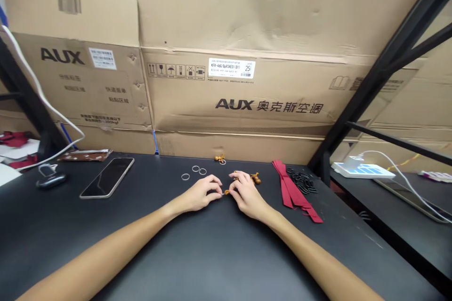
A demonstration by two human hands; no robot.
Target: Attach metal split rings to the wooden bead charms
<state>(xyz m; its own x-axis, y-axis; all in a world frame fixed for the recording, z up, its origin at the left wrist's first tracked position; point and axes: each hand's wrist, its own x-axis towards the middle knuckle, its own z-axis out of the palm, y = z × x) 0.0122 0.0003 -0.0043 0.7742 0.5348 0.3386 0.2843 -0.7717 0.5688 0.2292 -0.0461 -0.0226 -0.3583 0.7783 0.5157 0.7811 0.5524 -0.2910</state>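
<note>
My left hand (202, 193) is closed in a pinch on a small metal key ring (222, 194), mostly covered by the fingertips. Facing it, my right hand (247, 196) pinches an orange-brown cord loop (227, 192) right beside that ring. I cannot tell whether the loop passes through the ring. Behind my right hand lie brown gourd-shaped charms (256, 178) with cords, partly hidden by the fingers. Farther back is another brown charm (219, 158) with a ring at it. Several loose key rings (185, 177) lie flat beyond my left hand.
Red ribbon strips (287, 186) and a pile of black clasps (302, 181) lie on the right. On the left are a phone (108, 178), a black object (51, 179) and a brown wrapper (84, 155). Cardboard (233, 23) walls the back; a black frame (370, 70) slants at right.
</note>
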